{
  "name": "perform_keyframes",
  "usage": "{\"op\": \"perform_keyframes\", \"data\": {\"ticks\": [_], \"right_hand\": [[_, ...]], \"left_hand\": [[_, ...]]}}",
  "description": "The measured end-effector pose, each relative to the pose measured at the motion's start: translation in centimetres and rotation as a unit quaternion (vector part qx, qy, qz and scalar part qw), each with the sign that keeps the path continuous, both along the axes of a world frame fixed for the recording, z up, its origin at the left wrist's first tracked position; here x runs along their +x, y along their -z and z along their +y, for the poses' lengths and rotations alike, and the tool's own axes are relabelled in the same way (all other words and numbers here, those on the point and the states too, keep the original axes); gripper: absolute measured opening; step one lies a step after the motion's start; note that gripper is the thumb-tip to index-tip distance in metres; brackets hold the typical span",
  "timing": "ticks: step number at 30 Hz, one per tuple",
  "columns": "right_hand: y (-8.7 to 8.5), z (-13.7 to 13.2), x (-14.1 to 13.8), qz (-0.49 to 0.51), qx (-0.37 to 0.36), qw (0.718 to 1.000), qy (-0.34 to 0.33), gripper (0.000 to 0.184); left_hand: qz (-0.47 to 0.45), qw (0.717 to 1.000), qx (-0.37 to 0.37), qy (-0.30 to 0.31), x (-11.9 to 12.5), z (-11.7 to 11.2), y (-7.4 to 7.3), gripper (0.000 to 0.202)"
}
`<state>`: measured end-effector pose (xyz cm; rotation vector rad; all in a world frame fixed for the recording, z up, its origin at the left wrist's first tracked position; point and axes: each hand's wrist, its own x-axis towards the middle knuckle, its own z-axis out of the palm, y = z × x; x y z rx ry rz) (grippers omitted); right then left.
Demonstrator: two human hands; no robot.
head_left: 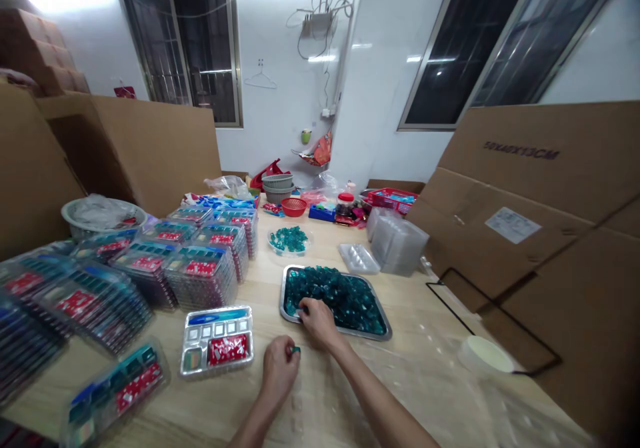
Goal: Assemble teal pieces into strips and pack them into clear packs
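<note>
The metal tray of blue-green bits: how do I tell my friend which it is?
On the wooden table, look right of the stacks of plastic packs. There lies a wide metal tray heaped with teal pieces. Unlike the small clear dish beyond it, it is rectangular, with the right hand reaching in.

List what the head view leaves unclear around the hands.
Teal piece in the left hand: mostly hidden by the fingers.
Teal pieces under the right hand: covered by that hand.
Labels on the stacked clear packs: too small and blurred to read.
Leftmost stack: cut off by the head view's left edge.
</note>
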<state>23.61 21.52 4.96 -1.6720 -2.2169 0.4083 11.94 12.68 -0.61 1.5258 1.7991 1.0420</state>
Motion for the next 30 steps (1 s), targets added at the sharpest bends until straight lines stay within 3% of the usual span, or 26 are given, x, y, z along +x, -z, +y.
{"op": "perform_keyframes", "data": {"ticks": [7, 14, 16, 19, 21, 23, 25, 30], "right_hand": [[0.5, 1.4, -3.5, 0.028, -0.017, 0.999, -0.010, 0.016], [0.6, 1.5, -1.8, 0.195, -0.087, 0.977, 0.011, 0.012], [0.4, 0.9, -0.9, 0.264, -0.145, 0.954, 0.003, 0.008], [-0.1, -0.9, 0.4, 0.350, -0.226, 0.909, -0.020, 0.022], [-0.5, -2.2, 1.2, 0.432, -0.285, 0.855, -0.039, 0.030], [-0.7, -3.4, 1.7, 0.520, -0.344, 0.780, -0.051, 0.035], [-0.8, -4.3, 2.1, 0.575, -0.378, 0.724, -0.053, 0.037], [-0.7, -5.3, 2.3, 0.585, -0.368, 0.721, -0.048, 0.036]], "left_hand": [[0.013, 1.000, -0.003, 0.002, 0.1, 0.0, 0.4, 0.011], [-0.047, 0.998, 0.024, -0.016, 0.0, 0.0, 0.5, 0.010], [-0.063, 0.997, 0.031, -0.018, 0.0, 0.0, 0.3, 0.011], [-0.137, 0.989, 0.051, -0.032, 0.2, 0.1, -0.5, 0.018], [-0.253, 0.965, 0.059, -0.038, 0.6, 0.1, -1.4, 0.020], [-0.375, 0.925, 0.053, -0.023, 0.9, -0.1, -2.5, 0.026], [-0.447, 0.893, 0.040, -0.001, 1.2, -0.4, -3.5, 0.030], [-0.508, 0.861, 0.019, 0.023, 1.2, -1.5, -4.5, 0.029]]}}
